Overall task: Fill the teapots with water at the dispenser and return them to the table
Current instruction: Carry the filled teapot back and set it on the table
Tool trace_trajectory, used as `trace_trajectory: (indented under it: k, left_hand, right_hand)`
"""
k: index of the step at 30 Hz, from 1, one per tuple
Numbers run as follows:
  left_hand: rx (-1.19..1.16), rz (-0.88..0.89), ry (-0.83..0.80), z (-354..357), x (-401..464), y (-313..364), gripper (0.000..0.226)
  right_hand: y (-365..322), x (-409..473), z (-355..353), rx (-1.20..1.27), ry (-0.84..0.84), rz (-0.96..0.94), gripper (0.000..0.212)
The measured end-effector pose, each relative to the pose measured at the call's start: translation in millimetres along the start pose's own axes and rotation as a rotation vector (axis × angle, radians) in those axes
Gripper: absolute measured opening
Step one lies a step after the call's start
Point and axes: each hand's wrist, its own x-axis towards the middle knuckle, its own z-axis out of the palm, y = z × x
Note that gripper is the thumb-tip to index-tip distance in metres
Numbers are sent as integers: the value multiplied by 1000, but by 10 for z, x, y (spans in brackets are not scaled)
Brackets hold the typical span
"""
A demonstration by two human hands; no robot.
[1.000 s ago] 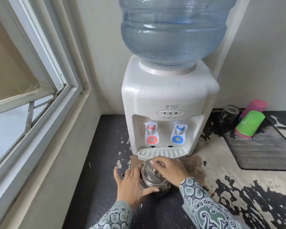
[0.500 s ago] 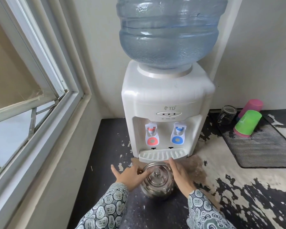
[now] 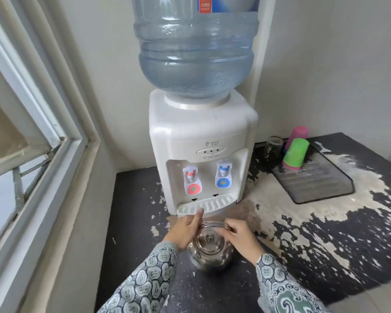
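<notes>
Both forearms reach forward from the bottom edge, each in a patterned sleeve [image 3: 149, 281] that ends at the wrist, and the 2 hands sit close together, nearly level. The left hand [image 3: 185, 229] is turned on its side with the palm facing inward; its fingers [image 3: 199, 215] extend forward and slightly up, fairly straight, though motion blurs them. The right hand [image 3: 240, 234] lies with its back up, the fingers curled inward and gripping the thin metal handle [image 3: 212, 225] that runs between the 2 hands.
</notes>
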Motion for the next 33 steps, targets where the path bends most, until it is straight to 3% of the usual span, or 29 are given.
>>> trace_trajectory:
  k: [7, 12, 18, 23, 25, 28, 31, 33]
  left_hand:
    - [-95, 230, -108, 374, -87, 337, 55]
    - [-170, 346, -296, 951, -268, 899, 55]
    - [-254, 436, -489, 2020, -445, 1819, 51]
    - [-368, 461, -570, 2968, -666, 2517, 47]
    - [-371, 470, -607, 3342, -745, 2760, 51]
    - [-373, 500, -688, 3957, -902, 3203, 57]
    - [-346, 497, -746, 4572, -1059, 3644, 56]
    - [-331, 511, -802, 4976, -1117, 3918, 58]
  right_hand:
    - [-96, -610, -542, 47, 19, 121, 33]
    - [-48, -1235, -1186, 177, 182, 198, 21]
    - [269, -2143, -2204, 206, 446, 206, 34]
    - [489, -2858, -3051, 226, 498, 200, 45]
    - [595, -3145, -3377, 221, 533, 227, 38]
    - [752, -3619, -3913, 183, 599, 268, 45]
    - [932, -4077, -4389, 203, 688, 288, 35]
    - [1059, -4345, -4674, 229, 773, 272, 47]
